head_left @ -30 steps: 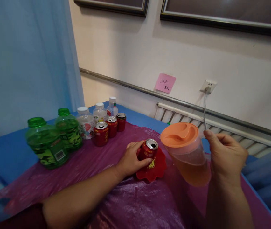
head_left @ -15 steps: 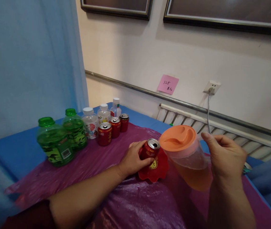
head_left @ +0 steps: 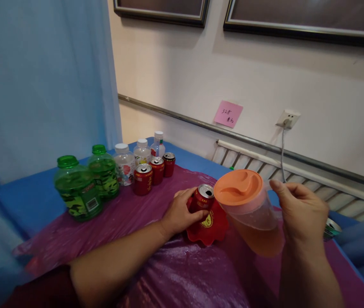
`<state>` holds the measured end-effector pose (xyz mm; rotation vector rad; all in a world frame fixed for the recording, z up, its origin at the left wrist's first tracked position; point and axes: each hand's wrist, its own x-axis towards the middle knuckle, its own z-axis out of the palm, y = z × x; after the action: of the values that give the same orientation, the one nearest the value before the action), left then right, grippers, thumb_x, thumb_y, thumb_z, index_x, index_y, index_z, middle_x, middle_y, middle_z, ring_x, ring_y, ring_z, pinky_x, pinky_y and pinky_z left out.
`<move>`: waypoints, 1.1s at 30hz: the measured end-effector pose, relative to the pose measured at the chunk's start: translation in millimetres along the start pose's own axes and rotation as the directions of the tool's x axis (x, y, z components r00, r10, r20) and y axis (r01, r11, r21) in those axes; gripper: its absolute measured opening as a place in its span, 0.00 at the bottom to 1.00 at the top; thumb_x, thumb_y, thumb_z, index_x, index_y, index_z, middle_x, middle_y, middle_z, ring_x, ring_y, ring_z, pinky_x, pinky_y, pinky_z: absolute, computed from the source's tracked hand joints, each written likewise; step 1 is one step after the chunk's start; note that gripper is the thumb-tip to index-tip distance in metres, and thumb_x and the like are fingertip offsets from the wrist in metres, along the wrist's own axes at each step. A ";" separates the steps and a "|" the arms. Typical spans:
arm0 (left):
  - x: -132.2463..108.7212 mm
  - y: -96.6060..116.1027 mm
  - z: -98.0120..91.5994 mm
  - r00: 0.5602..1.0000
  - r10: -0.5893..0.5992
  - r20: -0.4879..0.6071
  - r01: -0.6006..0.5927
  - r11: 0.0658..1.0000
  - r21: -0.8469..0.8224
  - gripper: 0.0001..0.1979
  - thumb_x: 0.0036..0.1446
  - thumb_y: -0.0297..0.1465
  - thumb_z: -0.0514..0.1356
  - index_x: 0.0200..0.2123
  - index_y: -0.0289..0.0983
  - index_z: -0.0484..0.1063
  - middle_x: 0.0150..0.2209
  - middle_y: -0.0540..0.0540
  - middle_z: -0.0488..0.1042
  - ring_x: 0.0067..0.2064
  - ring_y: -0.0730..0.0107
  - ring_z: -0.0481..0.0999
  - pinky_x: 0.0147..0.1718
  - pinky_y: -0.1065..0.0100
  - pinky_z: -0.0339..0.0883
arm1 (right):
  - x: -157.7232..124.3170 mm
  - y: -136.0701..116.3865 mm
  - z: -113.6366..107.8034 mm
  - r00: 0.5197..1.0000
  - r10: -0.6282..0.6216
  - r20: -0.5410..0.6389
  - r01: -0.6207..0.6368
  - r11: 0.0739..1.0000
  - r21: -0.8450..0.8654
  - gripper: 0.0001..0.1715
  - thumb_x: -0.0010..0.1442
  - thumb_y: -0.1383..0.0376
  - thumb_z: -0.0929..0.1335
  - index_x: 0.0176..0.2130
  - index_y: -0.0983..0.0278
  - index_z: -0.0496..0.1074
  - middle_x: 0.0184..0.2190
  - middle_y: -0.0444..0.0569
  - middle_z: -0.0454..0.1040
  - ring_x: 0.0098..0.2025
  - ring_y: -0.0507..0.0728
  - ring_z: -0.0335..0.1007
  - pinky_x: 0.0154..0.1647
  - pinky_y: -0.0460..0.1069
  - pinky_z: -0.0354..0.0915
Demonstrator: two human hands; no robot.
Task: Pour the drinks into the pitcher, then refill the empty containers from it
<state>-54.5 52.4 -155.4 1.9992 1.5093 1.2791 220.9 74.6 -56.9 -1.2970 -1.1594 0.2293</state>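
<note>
My left hand (head_left: 182, 212) is wrapped around a red drink can (head_left: 202, 199) with an opened top. The can stands over a red scalloped tray (head_left: 205, 234) with a yellow emblem; the hand hides part of its base. My right hand (head_left: 300, 209) is closed at the handle side of a clear plastic pitcher (head_left: 259, 231) with an orange lid (head_left: 239, 187). Brownish liquid fills the lower part of the pitcher. It is tilted to the left, its lid edge close beside the can's top. Whether any liquid flows between them I cannot tell.
Several red cans (head_left: 142, 179), clear bottles with white caps (head_left: 124, 164) and two green bottles (head_left: 77, 188) stand at the left. Purple plastic sheeting (head_left: 169, 269) covers the blue table (head_left: 34, 175). A radiator (head_left: 252, 164) runs along the wall; another can (head_left: 332, 229) is at the right.
The view has shifted slightly, so the background sits a little further right. Both hands keep their holds, and the pitcher remains tilted beside the can.
</note>
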 end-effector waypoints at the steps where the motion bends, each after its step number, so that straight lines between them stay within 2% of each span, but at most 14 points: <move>1: -0.1 0.7 -0.1 1.000 -0.001 0.003 0.001 1.000 0.000 0.35 0.49 0.42 0.74 0.60 0.41 0.72 0.58 0.41 0.78 0.58 0.46 0.75 0.60 0.47 0.64 | -0.2 -0.4 -0.1 1.000 0.004 0.001 -0.004 1.000 0.002 0.29 0.45 0.41 0.78 0.26 0.63 0.77 0.19 0.40 0.66 0.24 0.51 0.57 0.24 0.48 0.53; 9: -0.6 2.2 0.2 1.000 -0.017 -0.003 0.017 1.000 0.014 0.36 0.48 0.39 0.75 0.60 0.40 0.72 0.58 0.41 0.78 0.58 0.46 0.75 0.60 0.49 0.63 | -0.6 -3.8 -1.1 0.999 0.043 0.008 -0.043 0.999 0.021 0.29 0.43 0.42 0.79 0.26 0.63 0.77 0.19 0.40 0.67 0.24 0.51 0.58 0.24 0.48 0.53; 16: -0.6 1.9 0.6 0.999 -0.031 0.019 0.030 0.999 0.027 0.36 0.47 0.39 0.75 0.60 0.41 0.72 0.59 0.41 0.78 0.59 0.46 0.75 0.60 0.49 0.63 | -1.1 -2.1 -1.9 1.000 0.013 0.008 -0.013 1.000 -0.019 0.30 0.45 0.40 0.78 0.27 0.63 0.78 0.19 0.40 0.66 0.24 0.51 0.57 0.23 0.48 0.53; 27: -1.8 1.8 2.7 0.994 -0.074 0.075 0.069 0.996 0.062 0.37 0.45 0.40 0.75 0.59 0.42 0.73 0.55 0.42 0.80 0.56 0.45 0.77 0.60 0.48 0.63 | -0.6 0.0 -4.2 0.999 0.031 0.029 -0.030 0.998 -0.052 0.28 0.45 0.41 0.78 0.26 0.63 0.77 0.19 0.40 0.66 0.24 0.52 0.58 0.23 0.48 0.53; 33: -1.6 3.9 1.4 0.995 -0.075 0.068 0.071 0.996 0.060 0.36 0.45 0.40 0.75 0.59 0.42 0.74 0.56 0.42 0.80 0.56 0.45 0.77 0.60 0.48 0.63 | -1.4 -1.4 -1.9 0.999 0.046 0.028 -0.045 0.998 -0.052 0.29 0.44 0.40 0.78 0.26 0.63 0.78 0.20 0.42 0.68 0.24 0.53 0.59 0.22 0.48 0.54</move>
<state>-51.2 49.8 -154.2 1.9822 1.5877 1.1376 221.1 71.9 -56.2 -1.3699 -1.1678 0.2538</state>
